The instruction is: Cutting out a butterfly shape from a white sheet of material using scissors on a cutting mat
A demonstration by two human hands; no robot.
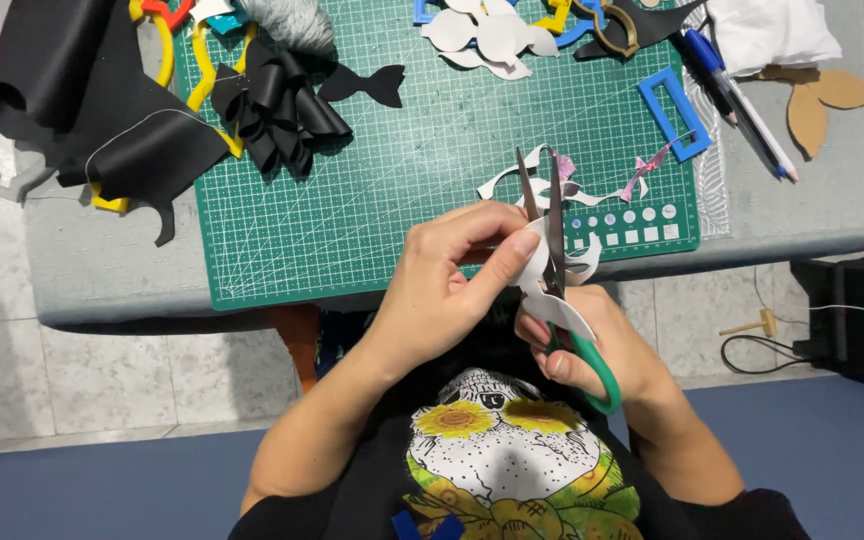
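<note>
My right hand (592,340) grips green-handled scissors (552,225), blades pointing away from me and parted around a white paper cut-out (552,300). My left hand (452,280) pinches that white paper piece between thumb and fingers, just left of the blades. Both hands hover over the near edge of the green cutting mat (372,170), which lies on a grey table (102,260). White paper scraps (512,185) lie on the mat just beyond the scissor tips.
Black sheet material (102,110) and curled black strips (277,110) lie at the left. White cut shapes (487,40), a blue rectangular frame (674,112), pens (737,100) and brown card shapes (817,100) sit at the back and right. A cable (762,350) runs over the floor.
</note>
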